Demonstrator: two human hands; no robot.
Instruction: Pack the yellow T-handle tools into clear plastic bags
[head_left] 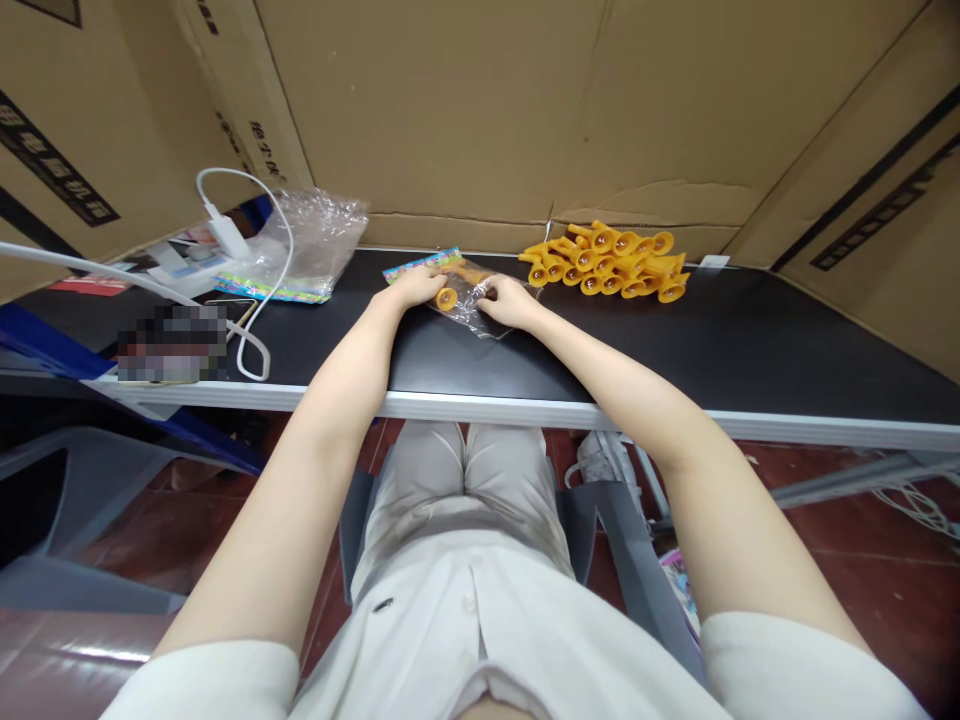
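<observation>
Horn-shaped pcs (pixel 606 264) yel-orange; bag (pixel 471 318) clear w/ multicol. strip (pixel 420 263); tabletop (pixel 480 371) blk; cardboard (pixel 450 120) brn w/ blk print (pixel 56 165).

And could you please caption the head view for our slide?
Left hand and right hand on a clear bag near yellow trumpet-shaped pieces.

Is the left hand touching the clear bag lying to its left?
Apart: the head view shows black tabletop between the left hand and that clear bag.

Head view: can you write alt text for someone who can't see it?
A person's left hand and right hand handle a clear bag and a yellow flared piece on a black table. More such pieces are piled to the right; clear packaging and a white cable lie left.
</observation>
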